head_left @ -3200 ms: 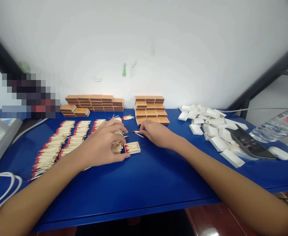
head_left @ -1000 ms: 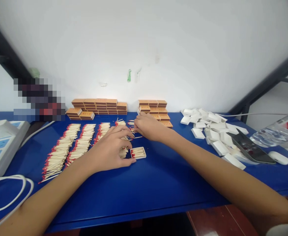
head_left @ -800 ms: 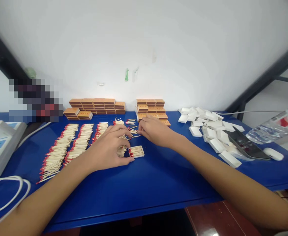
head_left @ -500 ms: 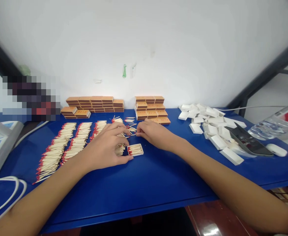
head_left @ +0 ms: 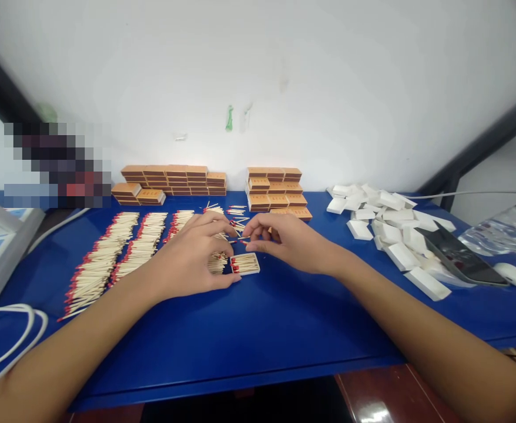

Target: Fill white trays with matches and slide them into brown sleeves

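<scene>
While the wide left grip (head_left: 194,252) flanks the tray (head_left: 251,271), what the right grip (head_left: 288,239) holds is unclear.

Slender fingers (head_left: 216,227) extend from two bare, slim forearms (head_left: 90,341).

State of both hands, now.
Left hand: open, curved at the left end of the white tray.
Right hand: fingers curled beside loose matches; cannot tell whether it holds one.

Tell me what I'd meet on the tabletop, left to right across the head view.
Power strip → leftmost match row → left hand → match tray → right hand → white trays → phone → mouse.
</scene>
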### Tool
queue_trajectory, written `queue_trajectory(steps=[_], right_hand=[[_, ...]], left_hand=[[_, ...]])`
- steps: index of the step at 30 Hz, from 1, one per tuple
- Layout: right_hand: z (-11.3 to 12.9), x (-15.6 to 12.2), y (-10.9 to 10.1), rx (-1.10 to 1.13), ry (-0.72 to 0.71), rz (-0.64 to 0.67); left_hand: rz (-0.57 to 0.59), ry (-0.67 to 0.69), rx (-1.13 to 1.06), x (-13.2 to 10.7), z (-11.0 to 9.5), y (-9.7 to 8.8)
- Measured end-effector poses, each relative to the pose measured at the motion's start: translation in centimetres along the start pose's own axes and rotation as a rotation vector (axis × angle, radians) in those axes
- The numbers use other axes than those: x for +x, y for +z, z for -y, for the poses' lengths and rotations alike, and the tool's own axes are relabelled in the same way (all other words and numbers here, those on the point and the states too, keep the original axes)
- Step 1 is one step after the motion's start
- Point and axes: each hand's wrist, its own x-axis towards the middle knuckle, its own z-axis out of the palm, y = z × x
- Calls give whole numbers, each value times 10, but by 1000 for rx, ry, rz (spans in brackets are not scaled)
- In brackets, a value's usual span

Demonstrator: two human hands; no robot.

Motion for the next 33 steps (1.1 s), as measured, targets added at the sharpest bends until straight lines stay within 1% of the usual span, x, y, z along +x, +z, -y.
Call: queue_trajectory(steps=[3, 5, 8, 10, 12, 15, 18, 21, 23, 25, 28, 30, 33], right_hand=[[6, -2, 6, -55, -44, 65], [7, -2, 8, -114, -74, 69], [0, 1, 8, -195, -61, -31], [-9, 5, 8, -290, -35, -100], [-16, 10, 9, -402, -18, -120], [-21, 15, 14, -523, 18, -80], [-17, 16, 17, -594, 69, -29], [-11, 12, 14, -608, 121, 8], [-8, 8, 8, -576, 115, 3], [-8, 5, 0, -502, 43, 13], [-11, 3, -7, -397, -75, 102], [-13, 4, -7, -394, -57, 138], [-14, 7, -5, -455, 46, 125]], left_hand=[[7, -7, -9, 1, 0, -1], [11, -13, -12, 1, 1, -1], [10, -6, 1, 1, 1, 0], [16, 2, 9, 0, 1, 0], [13, 9, 8, 0, 1, 1], [6, 10, 0, 0, 1, 1], [5, 2, -8, 0, 1, 1], [7, -5, -3, 1, 0, 0], [2, -2, 6, 0, 0, 0], [-3, 5, 11, 0, 0, 1], [-7, 12, 9, -1, 1, 2], [-7, 15, 5, -1, 1, 2], [-9, 17, -6, -1, 1, 2]])
